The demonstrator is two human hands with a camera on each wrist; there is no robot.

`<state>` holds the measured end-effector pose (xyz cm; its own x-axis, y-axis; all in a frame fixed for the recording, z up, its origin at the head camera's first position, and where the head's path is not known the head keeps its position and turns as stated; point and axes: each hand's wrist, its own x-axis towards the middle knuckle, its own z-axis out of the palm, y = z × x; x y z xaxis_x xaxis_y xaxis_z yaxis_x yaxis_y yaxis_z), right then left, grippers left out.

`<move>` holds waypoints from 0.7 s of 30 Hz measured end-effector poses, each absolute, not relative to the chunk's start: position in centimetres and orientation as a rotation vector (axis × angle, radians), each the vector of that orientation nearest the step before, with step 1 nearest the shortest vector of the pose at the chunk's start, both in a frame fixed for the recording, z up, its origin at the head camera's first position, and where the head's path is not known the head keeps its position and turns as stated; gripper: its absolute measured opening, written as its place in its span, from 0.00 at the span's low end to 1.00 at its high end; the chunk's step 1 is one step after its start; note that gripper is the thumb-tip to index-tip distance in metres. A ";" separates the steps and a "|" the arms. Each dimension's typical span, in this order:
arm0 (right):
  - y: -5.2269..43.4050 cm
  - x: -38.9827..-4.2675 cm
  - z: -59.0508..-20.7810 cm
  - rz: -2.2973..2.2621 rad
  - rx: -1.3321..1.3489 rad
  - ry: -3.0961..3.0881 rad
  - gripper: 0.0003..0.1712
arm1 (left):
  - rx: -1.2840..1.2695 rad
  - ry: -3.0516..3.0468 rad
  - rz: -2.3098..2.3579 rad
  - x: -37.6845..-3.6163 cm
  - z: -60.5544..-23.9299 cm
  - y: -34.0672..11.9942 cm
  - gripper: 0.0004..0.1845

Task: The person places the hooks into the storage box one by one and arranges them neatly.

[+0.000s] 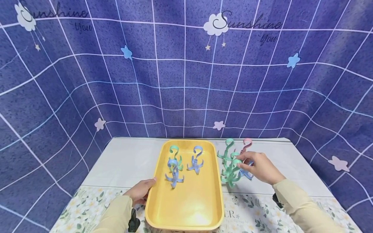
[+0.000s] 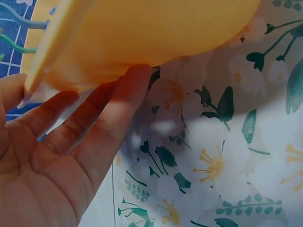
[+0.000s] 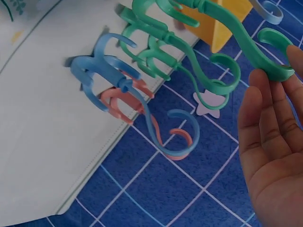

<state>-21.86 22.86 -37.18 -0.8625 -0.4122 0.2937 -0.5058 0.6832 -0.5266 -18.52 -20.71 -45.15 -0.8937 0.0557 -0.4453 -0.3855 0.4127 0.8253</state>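
Note:
A yellow tray (image 1: 217, 181) lies on the table with three claw-shaped plastic hooks standing in it: a green one (image 1: 175, 157) and two blue ones (image 1: 196, 160) (image 1: 174, 174). My left hand (image 1: 147, 186) rests on the tray's left rim; in the left wrist view its straight fingers (image 2: 113, 109) touch the tray's outer wall (image 2: 156, 33). Right of the tray stand several more hooks. My right hand (image 1: 240, 161) pinches the curled top of a green hook (image 1: 231, 173) (image 3: 239, 35) between thumb and fingertips (image 3: 259, 94). A blue hook (image 3: 109, 64) and a pink hook (image 3: 118, 106) stand beside it.
Another green hook (image 1: 227, 150) and a pink hook (image 1: 246, 144) stand further back, right of the tray. The table has a white and floral cloth (image 1: 122, 161). A blue grid-patterned backdrop (image 1: 186, 81) hangs close behind and around the table.

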 end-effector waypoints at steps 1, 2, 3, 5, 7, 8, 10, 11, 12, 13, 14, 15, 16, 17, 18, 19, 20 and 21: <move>22.8 -21.9 -37.0 0.916 0.757 -2.740 0.12 | -0.283 2.270 1.483 -18.5 -45.2 -20.7 0.28; 22.8 -21.9 -36.8 0.911 0.759 -2.739 0.12 | -0.283 2.272 1.483 -18.5 -45.3 -20.7 0.28; 22.8 -21.9 -36.7 0.910 0.758 -2.737 0.11 | -0.284 2.273 1.484 -18.6 -45.3 -20.7 0.28; 22.7 -22.0 -36.3 0.920 0.754 -2.731 0.10 | -0.288 2.275 1.486 -18.6 -45.4 -20.7 0.29; 22.7 -22.0 -36.0 0.929 0.749 -2.719 0.09 | -0.291 2.272 1.487 -18.7 -45.4 -20.7 0.29; 22.7 -22.0 -35.9 0.929 0.743 -2.714 0.09 | -0.292 2.271 1.487 -18.7 -45.4 -20.7 0.29; 22.8 -22.0 -35.6 0.920 0.730 -2.710 0.08 | -0.292 2.267 1.489 -18.7 -45.4 -20.7 0.29; 22.7 -22.0 -35.4 0.913 0.725 -2.709 0.07 | -0.291 2.265 1.490 -18.7 -45.4 -20.7 0.29; 22.7 -22.0 -35.2 0.902 0.722 -2.709 0.07 | -0.290 2.262 1.490 -18.7 -45.3 -20.7 0.29; 22.7 -22.0 -35.0 0.893 0.718 -2.709 0.07 | -0.288 2.261 1.490 -18.6 -45.3 -20.7 0.29; 22.7 -22.0 -34.8 0.887 0.715 -2.707 0.07 | -0.284 2.259 1.492 -18.6 -45.3 -20.7 0.29; 22.6 -22.0 -34.6 0.880 0.718 -2.703 0.07 | -0.280 2.256 1.493 -18.6 -45.2 -20.7 0.29; 22.6 -22.0 -34.4 0.874 0.723 -2.697 0.08 | -0.277 2.254 1.490 -18.6 -45.2 -20.8 0.29; 22.5 -22.0 -34.3 0.874 0.729 -2.691 0.08 | -0.277 2.254 1.488 -18.6 -45.1 -20.8 0.29; 22.4 -22.0 -34.1 0.873 0.735 -2.684 0.08 | -0.277 2.253 1.486 -18.6 -45.1 -20.8 0.29; 22.2 -22.1 -33.9 0.877 0.742 -2.677 0.08 | -0.277 2.253 1.484 -18.6 -45.1 -20.8 0.29; 22.1 -22.1 -33.7 0.884 0.750 -2.668 0.08 | -0.278 2.252 1.484 -18.5 -45.0 -20.8 0.29; 22.0 -22.1 -33.6 0.894 0.755 -2.660 0.08 | -0.278 2.252 1.483 -18.5 -45.0 -20.8 0.29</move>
<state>-22.11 21.95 -33.56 -0.8393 -0.3975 0.3709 -0.5409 0.6803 -0.4946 -18.52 -20.79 -45.01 -0.8885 0.0660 -0.4541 -0.3910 0.4089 0.8246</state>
